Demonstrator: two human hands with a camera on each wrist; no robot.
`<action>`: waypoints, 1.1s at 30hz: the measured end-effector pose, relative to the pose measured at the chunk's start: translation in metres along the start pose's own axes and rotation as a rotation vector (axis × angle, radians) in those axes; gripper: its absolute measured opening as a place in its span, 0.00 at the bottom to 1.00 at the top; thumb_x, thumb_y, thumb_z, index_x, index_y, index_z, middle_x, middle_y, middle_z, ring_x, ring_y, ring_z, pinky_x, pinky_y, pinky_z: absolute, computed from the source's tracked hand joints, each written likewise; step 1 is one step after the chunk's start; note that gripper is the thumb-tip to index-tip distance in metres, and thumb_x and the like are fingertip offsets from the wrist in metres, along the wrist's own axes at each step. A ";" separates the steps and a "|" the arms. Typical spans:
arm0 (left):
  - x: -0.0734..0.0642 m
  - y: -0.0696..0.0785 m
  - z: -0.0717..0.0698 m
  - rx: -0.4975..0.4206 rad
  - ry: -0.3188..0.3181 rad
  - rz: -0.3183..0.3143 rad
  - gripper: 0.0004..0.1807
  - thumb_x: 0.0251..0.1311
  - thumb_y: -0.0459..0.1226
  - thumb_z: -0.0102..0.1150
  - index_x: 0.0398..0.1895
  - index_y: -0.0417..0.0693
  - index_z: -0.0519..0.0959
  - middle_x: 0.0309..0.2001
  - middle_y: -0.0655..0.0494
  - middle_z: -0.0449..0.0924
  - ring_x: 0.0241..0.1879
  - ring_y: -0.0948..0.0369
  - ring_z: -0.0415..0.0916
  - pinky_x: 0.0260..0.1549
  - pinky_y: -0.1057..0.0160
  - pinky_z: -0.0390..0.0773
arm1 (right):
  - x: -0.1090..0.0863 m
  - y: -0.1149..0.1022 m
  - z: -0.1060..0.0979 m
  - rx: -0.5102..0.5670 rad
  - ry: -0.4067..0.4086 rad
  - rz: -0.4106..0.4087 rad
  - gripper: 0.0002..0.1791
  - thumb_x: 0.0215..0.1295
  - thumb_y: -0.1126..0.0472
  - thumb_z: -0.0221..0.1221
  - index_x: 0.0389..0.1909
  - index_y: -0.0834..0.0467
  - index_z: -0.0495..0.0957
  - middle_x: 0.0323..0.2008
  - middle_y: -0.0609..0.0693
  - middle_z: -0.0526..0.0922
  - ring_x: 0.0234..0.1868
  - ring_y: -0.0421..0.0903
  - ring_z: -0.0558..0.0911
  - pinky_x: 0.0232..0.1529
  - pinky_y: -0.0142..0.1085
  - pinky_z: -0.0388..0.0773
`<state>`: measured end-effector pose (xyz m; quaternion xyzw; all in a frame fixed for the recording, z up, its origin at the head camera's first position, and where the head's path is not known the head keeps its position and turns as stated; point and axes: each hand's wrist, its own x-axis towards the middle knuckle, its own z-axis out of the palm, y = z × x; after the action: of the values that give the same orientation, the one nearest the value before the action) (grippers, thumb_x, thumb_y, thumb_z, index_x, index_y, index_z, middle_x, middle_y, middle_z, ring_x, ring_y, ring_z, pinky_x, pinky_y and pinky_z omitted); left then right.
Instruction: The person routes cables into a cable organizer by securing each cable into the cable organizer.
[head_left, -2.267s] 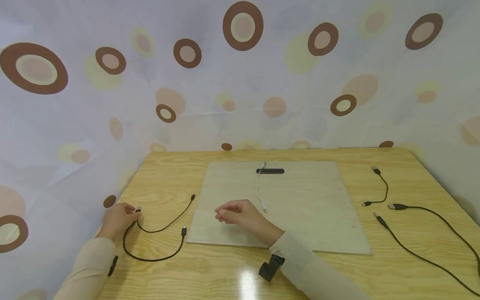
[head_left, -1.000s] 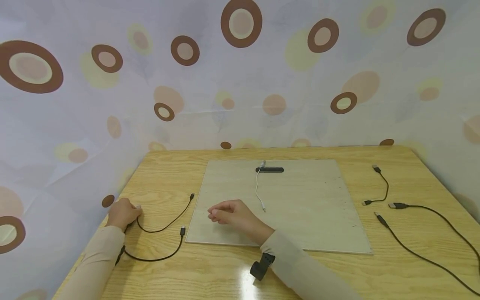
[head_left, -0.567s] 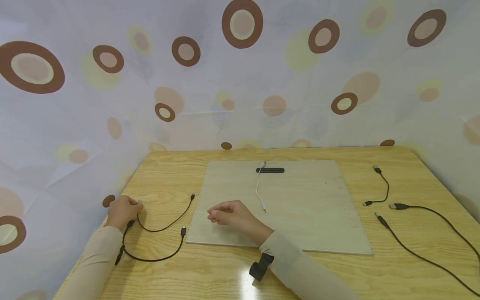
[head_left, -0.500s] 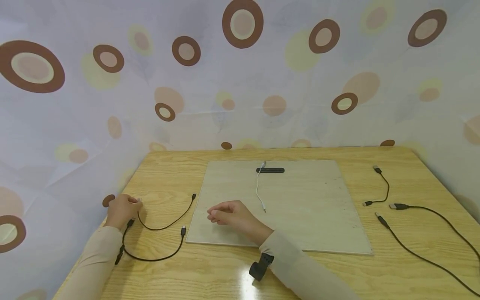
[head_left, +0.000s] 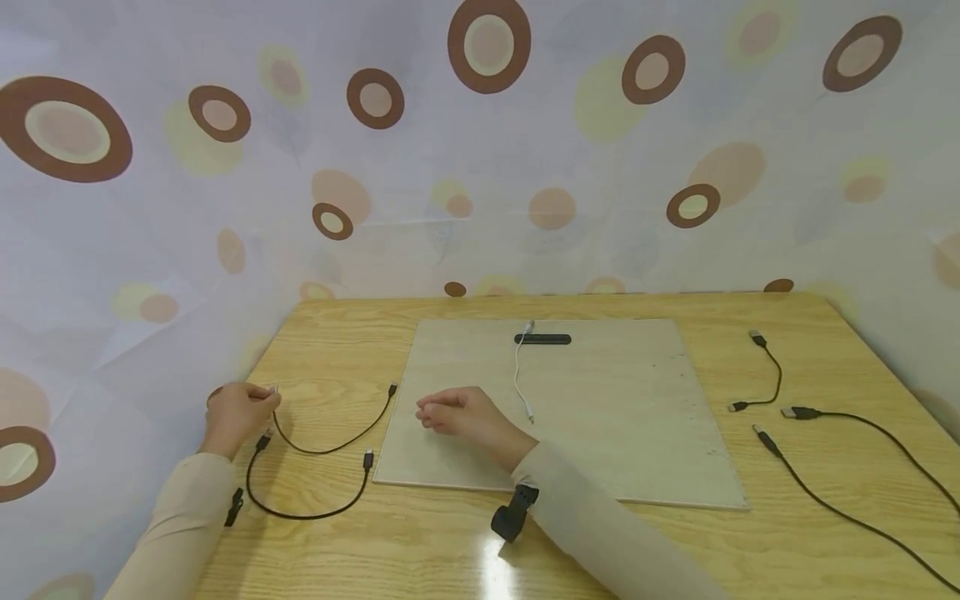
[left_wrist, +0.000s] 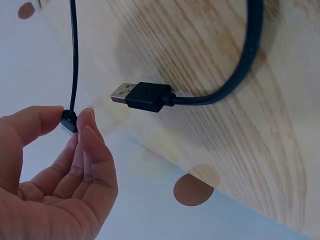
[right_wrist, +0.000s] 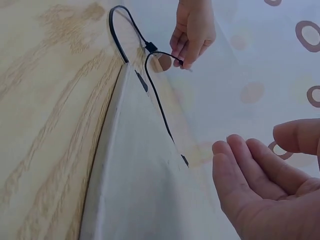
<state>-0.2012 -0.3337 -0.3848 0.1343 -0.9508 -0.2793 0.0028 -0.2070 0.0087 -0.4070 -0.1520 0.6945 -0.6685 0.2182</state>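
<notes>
At the table's left side, my left hand (head_left: 236, 417) pinches the USB plug (left_wrist: 69, 121) of a thin black charging cable (head_left: 324, 452) between thumb and fingers. From there the cable curves across the wood to its small far connector (head_left: 393, 389), right at the board's left edge. A thicker black USB cable (head_left: 300, 517) lies in a loop closer to me; its metal-tipped plug (left_wrist: 145, 96) rests just beside the left hand. My right hand (head_left: 472, 421) hovers over the left part of the pale board (head_left: 600, 433), fingers loosely bent and holding nothing.
On the board lies a short white cable (head_left: 517, 375), its upper end across a dark slot (head_left: 551, 339). Right of the board are a short black USB cable (head_left: 778, 383) and longer black cabling (head_left: 847, 415) running out of view. Patterned sheeting (head_left: 555, 150) closes off the back and sides.
My left hand has raised the thin cable's plug slightly and away from me, uncovering the thicker cable's plug. The thin cable's far connector has slid a little toward the board. The right hand barely moved.
</notes>
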 end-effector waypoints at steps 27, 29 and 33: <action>-0.016 0.035 -0.020 -0.203 0.147 0.117 0.25 0.62 0.50 0.60 0.48 0.35 0.81 0.31 0.50 0.86 0.24 0.70 0.82 0.34 0.66 0.83 | 0.014 0.006 0.004 0.398 0.067 0.216 0.20 0.72 0.66 0.49 0.60 0.73 0.69 0.57 0.67 0.75 0.60 0.59 0.75 0.60 0.43 0.73; -0.018 0.039 -0.021 -0.221 0.155 0.125 0.25 0.62 0.49 0.61 0.48 0.35 0.81 0.32 0.48 0.86 0.24 0.70 0.82 0.29 0.71 0.82 | 0.013 0.007 0.006 0.400 0.064 0.215 0.20 0.72 0.66 0.49 0.60 0.73 0.69 0.57 0.67 0.75 0.60 0.59 0.75 0.60 0.43 0.72; -0.021 0.045 -0.024 -0.290 0.161 0.136 0.24 0.61 0.47 0.62 0.49 0.34 0.80 0.35 0.46 0.86 0.25 0.70 0.82 0.29 0.72 0.81 | 0.013 0.009 0.008 0.418 0.063 0.210 0.20 0.72 0.66 0.48 0.60 0.73 0.69 0.57 0.67 0.75 0.60 0.58 0.75 0.61 0.44 0.72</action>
<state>-0.1908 -0.3046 -0.3386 0.0898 -0.9042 -0.4009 0.1170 -0.2138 -0.0046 -0.4170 -0.0096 0.5596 -0.7757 0.2916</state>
